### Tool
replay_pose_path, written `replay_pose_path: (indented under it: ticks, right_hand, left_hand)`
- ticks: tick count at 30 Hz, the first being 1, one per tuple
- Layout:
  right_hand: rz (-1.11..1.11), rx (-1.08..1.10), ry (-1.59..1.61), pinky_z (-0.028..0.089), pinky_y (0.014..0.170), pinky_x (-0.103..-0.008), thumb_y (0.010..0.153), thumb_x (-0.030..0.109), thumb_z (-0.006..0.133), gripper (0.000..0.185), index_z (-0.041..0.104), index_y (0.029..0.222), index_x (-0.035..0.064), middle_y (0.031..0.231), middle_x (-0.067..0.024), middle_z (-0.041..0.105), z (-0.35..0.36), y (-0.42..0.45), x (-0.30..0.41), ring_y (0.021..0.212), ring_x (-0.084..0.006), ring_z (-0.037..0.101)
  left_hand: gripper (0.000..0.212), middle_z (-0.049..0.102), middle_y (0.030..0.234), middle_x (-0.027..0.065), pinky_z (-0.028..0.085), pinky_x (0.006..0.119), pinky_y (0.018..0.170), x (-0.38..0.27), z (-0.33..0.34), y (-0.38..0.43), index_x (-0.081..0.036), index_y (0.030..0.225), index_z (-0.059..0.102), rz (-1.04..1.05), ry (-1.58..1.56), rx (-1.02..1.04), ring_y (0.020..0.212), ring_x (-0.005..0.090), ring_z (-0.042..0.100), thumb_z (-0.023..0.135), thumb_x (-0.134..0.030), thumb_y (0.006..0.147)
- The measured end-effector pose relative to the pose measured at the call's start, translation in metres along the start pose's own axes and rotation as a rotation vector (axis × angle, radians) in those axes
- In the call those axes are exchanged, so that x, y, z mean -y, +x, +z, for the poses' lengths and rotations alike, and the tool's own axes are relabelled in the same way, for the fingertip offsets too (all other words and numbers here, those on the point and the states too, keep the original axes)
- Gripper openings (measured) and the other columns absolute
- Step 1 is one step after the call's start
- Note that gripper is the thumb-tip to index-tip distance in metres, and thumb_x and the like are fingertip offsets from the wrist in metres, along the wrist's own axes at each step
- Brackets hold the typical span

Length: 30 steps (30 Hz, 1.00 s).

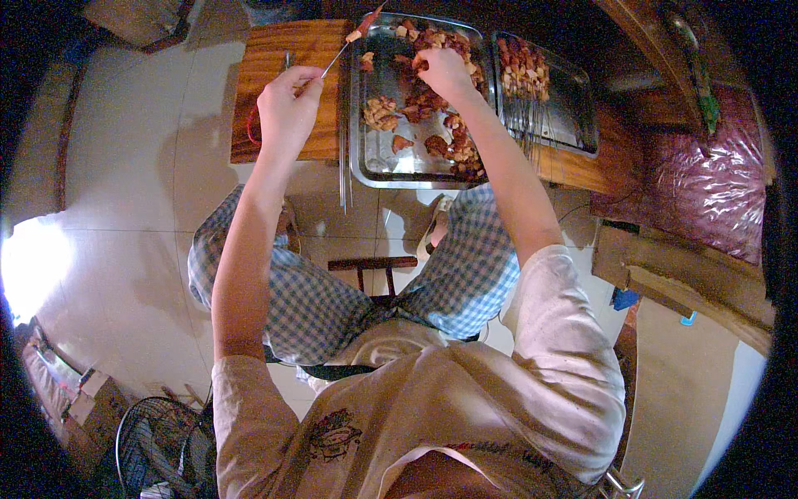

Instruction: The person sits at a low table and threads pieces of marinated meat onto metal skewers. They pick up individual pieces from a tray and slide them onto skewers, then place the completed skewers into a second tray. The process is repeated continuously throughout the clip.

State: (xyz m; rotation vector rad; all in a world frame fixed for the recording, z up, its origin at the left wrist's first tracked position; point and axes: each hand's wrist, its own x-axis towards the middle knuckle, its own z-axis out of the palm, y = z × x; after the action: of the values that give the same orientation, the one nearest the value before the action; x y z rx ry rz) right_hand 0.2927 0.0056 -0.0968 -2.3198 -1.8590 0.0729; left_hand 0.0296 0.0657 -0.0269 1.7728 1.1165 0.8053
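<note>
My left hand (288, 109), over the wooden board, holds a thin metal skewer (335, 59) that slants up to the right. Pieces of meat (363, 28) are threaded near its tip. My right hand (441, 70) reaches into the large metal tray (374, 182), its fingertips at the reddish meat chunks; whether they pinch a piece is hidden. Paler chunks (380, 113) lie in a pile at the tray's left. On the right, a second metal tray (570, 125) bears filled skewers (523, 65) side by side, their bare ends pointing towards me.
Loose bare skewers (343, 168) lie along the large tray's left edge, on the wooden board (293, 43). A plastic-wrapped package (711, 181) and cardboard boxes (673, 280) stand at right. A fan (165, 449) is at lower left. My knees are below the trays.
</note>
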Motion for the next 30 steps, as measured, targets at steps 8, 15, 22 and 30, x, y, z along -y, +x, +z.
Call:
replay_pose_path:
  ticks: [8,15,22,30]
  right_hand:
    - [0.141,0.071,1.289,0.048,0.075,-0.0262,0.080,0.004,0.052,0.022,0.056,0.100,-0.0034,0.094,-0.0102,0.060,-0.067,-0.011,0.010,0.087,-0.0184,0.059]
    - [0.266,-0.108,1.695,0.049,0.077,-0.0259,0.081,0.001,0.050,0.023,0.052,0.102,-0.0067,0.096,-0.0145,0.058,-0.087,-0.031,0.012,0.090,-0.0239,0.058]
    - [0.246,-0.205,1.667,0.049,0.068,-0.0236,0.077,0.005,0.057,0.018,0.059,0.093,-0.0034,0.086,-0.0115,0.061,-0.093,-0.047,-0.004,0.076,-0.0176,0.060]
    - [0.225,-0.137,1.526,0.048,0.065,-0.0200,0.082,0.007,0.052,0.018,0.059,0.096,-0.0001,0.085,-0.0060,0.061,-0.101,-0.063,-0.002,0.074,-0.0099,0.058]
  left_hand:
    - [0.014,0.063,0.080,0.0099,0.046,0.025,0.065,0.002,-0.002,0.003,-0.003,0.085,0.062,-0.047,0.023,0.029,0.072,0.0147,0.061,0.058,-0.011,0.074]
    - [0.013,0.063,0.081,0.0081,0.045,0.022,0.067,-0.001,0.004,-0.017,-0.001,0.086,0.061,0.112,-0.035,0.133,0.073,0.0111,0.059,0.058,-0.009,0.076]
    - [0.013,0.062,0.083,0.0044,0.044,0.019,0.066,0.002,0.000,-0.029,0.000,0.089,0.059,0.056,-0.104,0.263,0.072,0.0067,0.056,0.056,-0.006,0.078]
    - [0.013,0.062,0.084,0.0046,0.044,0.020,0.067,-0.002,0.008,-0.032,-0.001,0.089,0.059,0.122,-0.053,0.300,0.075,0.0073,0.057,0.057,-0.005,0.078]
